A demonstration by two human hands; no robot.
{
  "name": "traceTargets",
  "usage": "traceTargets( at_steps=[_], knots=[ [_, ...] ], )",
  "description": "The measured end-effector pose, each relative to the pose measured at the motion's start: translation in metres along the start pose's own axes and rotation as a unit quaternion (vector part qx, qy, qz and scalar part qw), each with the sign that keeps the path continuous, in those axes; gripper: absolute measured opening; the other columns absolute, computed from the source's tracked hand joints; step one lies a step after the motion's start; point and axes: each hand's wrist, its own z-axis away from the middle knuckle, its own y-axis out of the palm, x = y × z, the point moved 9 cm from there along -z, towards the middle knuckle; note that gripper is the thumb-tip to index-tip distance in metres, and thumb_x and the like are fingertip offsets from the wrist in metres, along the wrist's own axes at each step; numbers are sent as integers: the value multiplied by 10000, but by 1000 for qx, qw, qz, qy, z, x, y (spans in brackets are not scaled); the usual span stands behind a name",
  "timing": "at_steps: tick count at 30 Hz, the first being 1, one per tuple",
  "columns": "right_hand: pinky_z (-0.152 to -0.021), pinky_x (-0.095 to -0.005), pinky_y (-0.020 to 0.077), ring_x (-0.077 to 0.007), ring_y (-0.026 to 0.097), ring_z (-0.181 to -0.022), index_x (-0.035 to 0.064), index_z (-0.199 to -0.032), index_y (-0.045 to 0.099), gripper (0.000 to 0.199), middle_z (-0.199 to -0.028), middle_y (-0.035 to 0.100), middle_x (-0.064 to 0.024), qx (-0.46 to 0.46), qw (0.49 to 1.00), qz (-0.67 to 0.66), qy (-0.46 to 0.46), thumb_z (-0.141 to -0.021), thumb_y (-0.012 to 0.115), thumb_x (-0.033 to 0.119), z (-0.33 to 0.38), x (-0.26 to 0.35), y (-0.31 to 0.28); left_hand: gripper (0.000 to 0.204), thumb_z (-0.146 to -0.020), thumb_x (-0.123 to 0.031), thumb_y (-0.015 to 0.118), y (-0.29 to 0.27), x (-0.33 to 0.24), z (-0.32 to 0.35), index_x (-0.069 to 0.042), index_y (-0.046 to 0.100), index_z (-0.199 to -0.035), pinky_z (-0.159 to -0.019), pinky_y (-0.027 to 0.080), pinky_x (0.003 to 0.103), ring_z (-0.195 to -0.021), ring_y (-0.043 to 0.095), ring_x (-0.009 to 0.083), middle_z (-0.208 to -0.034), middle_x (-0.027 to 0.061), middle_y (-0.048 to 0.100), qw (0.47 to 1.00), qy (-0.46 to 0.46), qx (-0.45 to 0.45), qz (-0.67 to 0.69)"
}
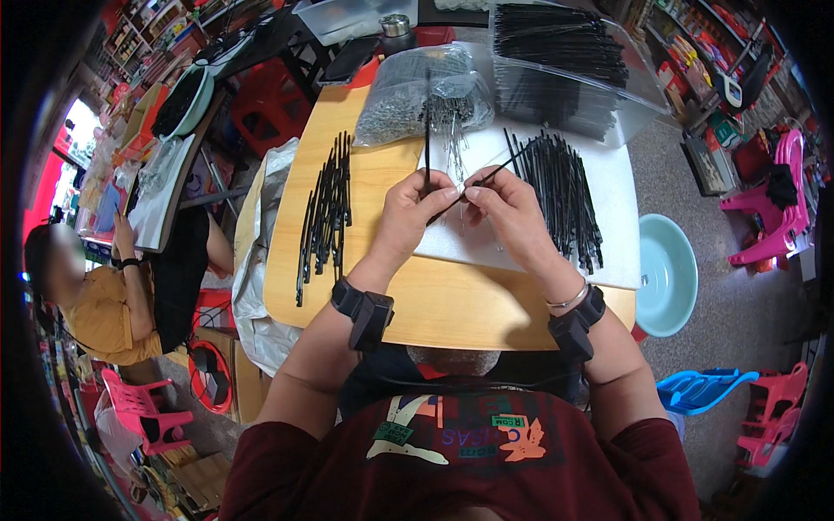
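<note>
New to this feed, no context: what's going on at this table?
A person's left hand and right hand are pinching thin black sticks above a wooden table, fingertips close together; the detail between them is too small to make out. A left pile of similar sticks lies on the wood, and a right pile lies on a white sheet. Beyond the hands sit a clear bag of thin metal pieces and a clear bin holding more black sticks.
</note>
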Motion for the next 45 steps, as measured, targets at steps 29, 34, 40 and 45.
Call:
traceTargets(
  at_steps=[29,34,40,45],
  knots=[
    [-593,-318,455,-201,572,-612,-24,-912,529,172,-694,585,-126,-73,976,184,-90,-905,511,147,7,14,2,132,-850,-75,628,6,5,2,-28,640,-972,-542,315,149,-616,427,-9,-727,-86,541,999,16,10,-31],
    [-627,-373,459,-290,594,-659,-20,-892,499,171,-719,589,-172,-98,964,228,-97,-908,481,149,10,16,-1,126,-847,-76,630,14,6,5,-29,641,-963,-514,308,156,-582,417,-3,-708,-81,540,1000,-2,28,-6],
    [-625,-367,452,-276,583,-654,-23,-892,500,184,-716,578,-167,-120,951,256,-127,-903,483,159,12,21,-4,150,-856,-93,623,21,4,7,-35,615,-994,-509,318,163,-571,412,3,-714,-71,538,998,-12,50,-30],
    [-613,-299,437,-147,510,-634,-34,-958,523,230,-708,556,-100,-135,985,103,-34,-883,542,183,2,11,-27,209,-871,-101,605,28,-2,7,-11,574,-1057,-633,426,196,-671,487,45,-791,-23,566,991,63,90,-72]
  ],
)
